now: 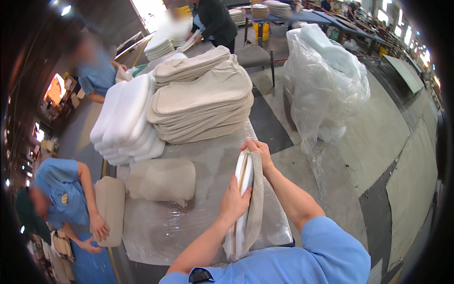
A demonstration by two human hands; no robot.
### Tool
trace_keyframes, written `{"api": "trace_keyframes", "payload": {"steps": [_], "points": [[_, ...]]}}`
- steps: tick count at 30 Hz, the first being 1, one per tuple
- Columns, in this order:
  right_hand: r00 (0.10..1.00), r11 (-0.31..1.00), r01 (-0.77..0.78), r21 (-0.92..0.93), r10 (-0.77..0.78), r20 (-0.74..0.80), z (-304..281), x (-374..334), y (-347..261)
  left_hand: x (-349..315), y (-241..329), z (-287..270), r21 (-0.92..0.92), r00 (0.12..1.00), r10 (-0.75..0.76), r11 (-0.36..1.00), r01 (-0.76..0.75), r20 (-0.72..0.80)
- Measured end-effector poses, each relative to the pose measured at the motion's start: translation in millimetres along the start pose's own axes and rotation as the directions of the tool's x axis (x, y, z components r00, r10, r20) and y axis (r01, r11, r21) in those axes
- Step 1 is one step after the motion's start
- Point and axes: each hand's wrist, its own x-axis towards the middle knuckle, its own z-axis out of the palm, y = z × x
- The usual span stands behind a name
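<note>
A beige cushion cover stands on edge in front of me, its long zipper side gaping. White padding shows inside the gap, beside a strip of zipper. My left hand is closed around the cover's near side, about halfway along. At the far end, my right hand pinches the cover's corner. To the left, a filled beige cushion lies flat on the plastic-wrapped table.
Behind are a pile of folded beige covers and a stack of white cushion pads. A large plastic bag of white padding stands right of the table. At left, a co-worker handles another beige cushion; other people work farther back.
</note>
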Motion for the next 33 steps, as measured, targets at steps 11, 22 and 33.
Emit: {"api": "trace_keyframes", "payload": {"steps": [11,22,33], "points": [[0.949,0.951,0.290,0.103,-0.272,-0.157,-11.9,-51.9,5.2,-58.0,18.9,-7.1,0.003,0.975,0.187,0.982,-0.188,-0.123],[0.826,0.826,0.556,-0.090,-0.562,-0.046,12.1,-155.7,-130.6,-84.8,-6.4,-104.7,-0.382,0.946,0.200,0.878,-0.288,-0.254],[0.711,0.652,0.703,-0.284,-0.625,0.322,76.7,-274.0,-121.5,-86.6,-18.7,-115.2,-0.592,0.839,0.087,0.670,-0.449,-0.537]]}}
